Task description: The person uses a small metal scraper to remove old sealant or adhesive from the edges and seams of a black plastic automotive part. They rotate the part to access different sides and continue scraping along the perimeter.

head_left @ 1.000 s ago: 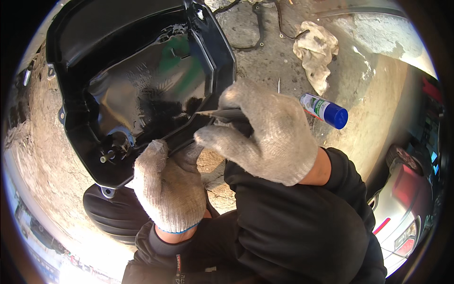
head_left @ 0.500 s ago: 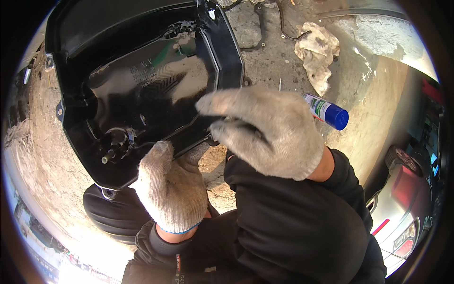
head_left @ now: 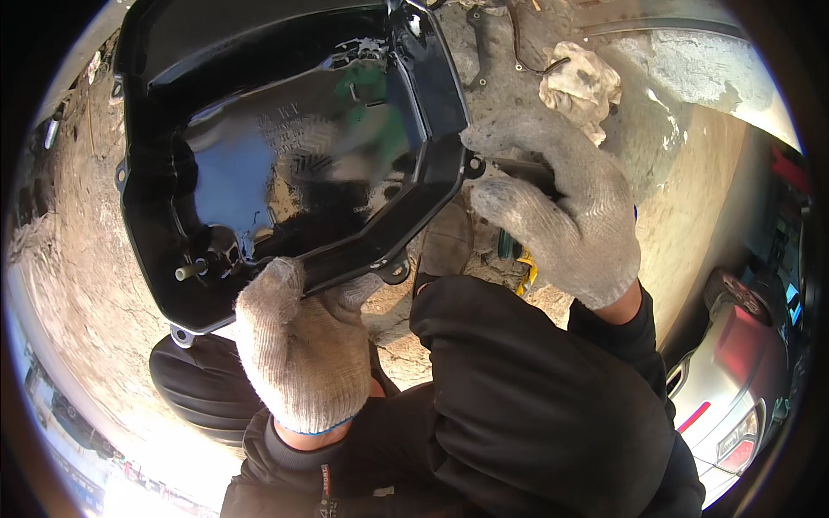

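A glossy black oil pan (head_left: pixel 285 250), open side up and tilted, fills the upper left in front of me. My left hand (head_left: pixel 306 350), in a knitted whitish glove, grips its near rim, thumb over the edge and the other fingers mostly hidden underneath. At the pan's right corner, my gloved right hand (head_left: pixel 561 203) has its finger and thumb closed around a small bolt lug (head_left: pixel 474 167). Light and reflections show on the wet-looking floor of the pan. A short pale stub (head_left: pixel 191 270) sticks up in its near left corner.
A dirty crumpled rag (head_left: pixel 580 86) lies on the concrete beyond my right hand, beside a thin dark gasket strip (head_left: pixel 518 43). Below that hand, something green and yellow (head_left: pixel 525 269) shows partly. A silver car (head_left: pixel 730 406) stands at far right.
The pan has shifted right and turned slightly. My right hand has moved right and down onto its corner lug, now covering nearly all of the blue-capped spray can. The left hand keeps its grip.
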`<state>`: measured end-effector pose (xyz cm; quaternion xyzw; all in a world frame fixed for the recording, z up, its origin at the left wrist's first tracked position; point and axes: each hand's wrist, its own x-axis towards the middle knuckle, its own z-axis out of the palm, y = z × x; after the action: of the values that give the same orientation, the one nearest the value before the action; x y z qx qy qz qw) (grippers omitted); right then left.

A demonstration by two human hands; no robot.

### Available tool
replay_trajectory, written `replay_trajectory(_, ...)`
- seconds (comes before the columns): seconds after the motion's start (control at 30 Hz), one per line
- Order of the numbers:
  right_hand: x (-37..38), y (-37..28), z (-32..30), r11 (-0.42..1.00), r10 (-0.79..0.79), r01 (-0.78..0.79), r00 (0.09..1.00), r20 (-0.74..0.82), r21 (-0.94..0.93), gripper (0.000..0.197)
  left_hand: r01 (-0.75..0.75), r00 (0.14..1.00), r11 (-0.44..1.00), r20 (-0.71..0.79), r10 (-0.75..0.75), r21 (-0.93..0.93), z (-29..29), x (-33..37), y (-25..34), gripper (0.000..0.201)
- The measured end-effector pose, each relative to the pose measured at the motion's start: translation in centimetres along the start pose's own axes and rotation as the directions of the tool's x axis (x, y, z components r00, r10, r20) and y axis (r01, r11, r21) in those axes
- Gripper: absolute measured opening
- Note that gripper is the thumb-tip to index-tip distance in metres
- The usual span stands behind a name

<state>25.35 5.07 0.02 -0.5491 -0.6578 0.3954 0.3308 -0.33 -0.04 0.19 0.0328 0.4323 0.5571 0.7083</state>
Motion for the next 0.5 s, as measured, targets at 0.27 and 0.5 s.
replay_trajectory(0.27,-0.7,-2.2,-0.4,0.996,0.083,-0.085,0.994,0.068,0.027,0.013,0.107,0.994,0.985,0.049,-0.101,-0.138,0.0,0.0,0.5,0.047)
replay_trajectory(0.5,-0.9,-2.6,-0.4,0.998,0.045,-0.051,0.988,0.147,0.033,0.012,0.097,0.995,0.986,-0.013,-0.1,-0.135,0.1,0.3,0.1,0.043)
